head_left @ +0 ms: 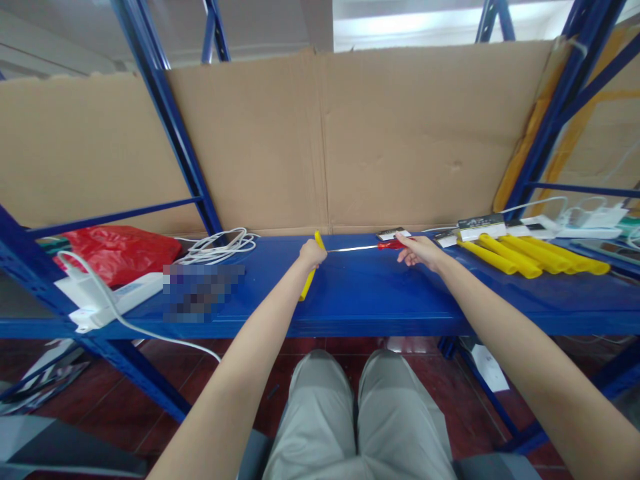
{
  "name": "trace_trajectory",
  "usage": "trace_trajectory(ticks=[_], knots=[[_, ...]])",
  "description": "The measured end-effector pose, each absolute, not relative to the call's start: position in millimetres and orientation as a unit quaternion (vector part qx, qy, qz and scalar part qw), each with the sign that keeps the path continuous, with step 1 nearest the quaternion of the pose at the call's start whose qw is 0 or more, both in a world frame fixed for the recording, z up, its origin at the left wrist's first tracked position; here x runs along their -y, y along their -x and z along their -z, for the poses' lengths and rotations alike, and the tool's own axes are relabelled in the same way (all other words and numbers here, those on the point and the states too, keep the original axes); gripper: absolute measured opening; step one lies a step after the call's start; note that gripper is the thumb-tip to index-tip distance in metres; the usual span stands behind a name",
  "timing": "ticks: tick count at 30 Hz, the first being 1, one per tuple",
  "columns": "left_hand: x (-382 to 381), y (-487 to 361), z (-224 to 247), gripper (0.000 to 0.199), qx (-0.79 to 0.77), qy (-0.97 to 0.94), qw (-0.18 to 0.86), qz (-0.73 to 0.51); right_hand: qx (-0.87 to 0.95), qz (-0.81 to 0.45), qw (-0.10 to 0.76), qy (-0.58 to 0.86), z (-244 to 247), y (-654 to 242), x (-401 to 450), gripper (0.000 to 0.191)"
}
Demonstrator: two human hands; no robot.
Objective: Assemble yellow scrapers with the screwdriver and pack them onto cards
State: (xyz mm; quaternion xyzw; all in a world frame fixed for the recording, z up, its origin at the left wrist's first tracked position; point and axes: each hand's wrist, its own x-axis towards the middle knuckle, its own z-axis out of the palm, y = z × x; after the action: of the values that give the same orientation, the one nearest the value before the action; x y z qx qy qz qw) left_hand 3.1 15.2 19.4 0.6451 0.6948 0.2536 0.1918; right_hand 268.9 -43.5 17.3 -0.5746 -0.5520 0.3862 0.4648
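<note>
My left hand is closed around a yellow tube, which shows above and below the fist and stands tilted over the blue shelf. My right hand grips the red handle of a screwdriver. Its metal shaft runs leftward, level, and the tip reaches the yellow tube at my left fingers; whether it enters the tube cannot be made out. Several more yellow tubes lie side by side on the shelf, to the right of my right hand.
A blue metal shelf spans the view, with cardboard behind it. To the left lie a red plastic bag, a coiled white cable and a white power strip. Small black-and-white boxes sit behind the tubes.
</note>
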Motion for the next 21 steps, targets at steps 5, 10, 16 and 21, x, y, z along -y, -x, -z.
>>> trace_trajectory(ticks=[5,10,16,21], knots=[[-17,-3,-18,0.022,-0.695,-0.645,0.192,-0.254,0.546,-0.379,0.457,0.591,-17,-269,43,0.051],[-16,-3,-17,0.022,-0.694,-0.641,0.193,-0.264,0.535,-0.373,0.442,0.616,-19,-268,44,0.054],[-13,-4,-21,0.018,-0.695,-0.638,0.200,-0.264,0.498,-0.396,0.428,0.642,-22,-263,47,0.053],[-8,-3,-24,0.005,-0.689,-0.626,0.228,-0.286,0.426,-0.480,0.405,0.651,-27,-263,41,0.052]])
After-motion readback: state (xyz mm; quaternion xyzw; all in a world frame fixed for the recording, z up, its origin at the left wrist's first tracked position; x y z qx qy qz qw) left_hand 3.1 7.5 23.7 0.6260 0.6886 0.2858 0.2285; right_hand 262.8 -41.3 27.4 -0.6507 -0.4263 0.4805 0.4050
